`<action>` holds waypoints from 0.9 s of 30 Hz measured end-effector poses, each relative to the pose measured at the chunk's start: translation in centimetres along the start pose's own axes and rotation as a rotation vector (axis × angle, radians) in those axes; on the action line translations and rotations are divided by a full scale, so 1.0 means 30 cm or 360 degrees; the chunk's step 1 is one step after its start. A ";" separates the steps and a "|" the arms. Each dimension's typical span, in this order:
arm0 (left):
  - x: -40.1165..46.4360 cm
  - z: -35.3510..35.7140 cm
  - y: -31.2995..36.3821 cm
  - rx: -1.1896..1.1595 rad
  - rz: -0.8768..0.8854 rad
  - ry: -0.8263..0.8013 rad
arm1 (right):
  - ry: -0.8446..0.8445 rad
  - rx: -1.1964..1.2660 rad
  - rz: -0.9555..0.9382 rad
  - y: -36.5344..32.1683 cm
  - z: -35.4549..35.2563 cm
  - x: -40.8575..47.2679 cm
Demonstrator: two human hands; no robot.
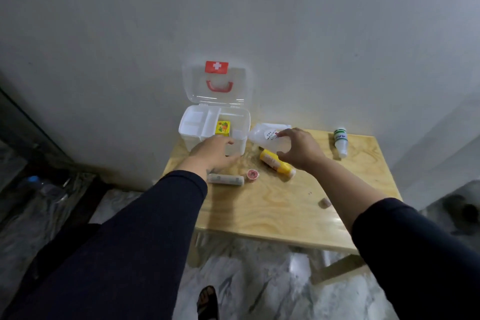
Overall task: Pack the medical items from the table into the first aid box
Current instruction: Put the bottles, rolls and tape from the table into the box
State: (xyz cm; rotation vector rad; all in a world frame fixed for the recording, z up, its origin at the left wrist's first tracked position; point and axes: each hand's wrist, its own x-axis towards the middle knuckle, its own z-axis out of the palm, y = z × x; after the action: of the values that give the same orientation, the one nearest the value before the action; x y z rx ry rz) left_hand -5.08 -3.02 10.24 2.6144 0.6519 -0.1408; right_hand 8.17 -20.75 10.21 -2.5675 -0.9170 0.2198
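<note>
- A white first aid box (pixel 213 135) is seen at the frame's centre, lid raised, on a wooden tabletop (pixel 280 205).
- A clear plastic packet (pixel 267 138) is held by the right hand (pixel 298 148), its fingers closed around it, beside the box.
- The left hand (pixel 215 153) is rested at the box's front wall, fingers curled; whether anything is held cannot be told.
- A yellow bottle (pixel 278 163) is laid beneath the right hand.

A pale wooden bench (pixel 285 205) with visible grain stands against a plain grey wall (pixel 233 8). Below it, the floor (pixel 259 280) is grey and white, marbled and glossy. A sandaled foot (pixel 207 300) shows on the floor at the bottom edge. At the left, a clear plastic bottle with a blue cap (pixel 44 187) lies on the floor beside a dark frame (pixel 31 135). At the far right, a dark shape (pixel 462 212) lies on the floor, too blurred to identify.
</note>
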 end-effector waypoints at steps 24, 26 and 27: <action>0.375 -0.123 -0.428 0.0209 -0.0025 -0.0129 | -0.0360 -0.0264 -0.0060 -0.262 0.246 0.541; 0.384 -0.113 -0.441 0.0186 -0.0023 -0.0142 | -0.0362 -0.0260 -0.0109 -0.277 0.267 0.555; 0.384 -0.110 -0.443 0.0180 -0.0018 -0.0136 | -0.0362 -0.0266 -0.0138 -0.286 0.278 0.558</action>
State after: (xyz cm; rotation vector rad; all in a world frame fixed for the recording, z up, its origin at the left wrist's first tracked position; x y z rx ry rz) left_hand -1.13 13.83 5.70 2.6961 0.6462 -0.2990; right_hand 13.88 -1.41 6.07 -2.6862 -1.1722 0.4346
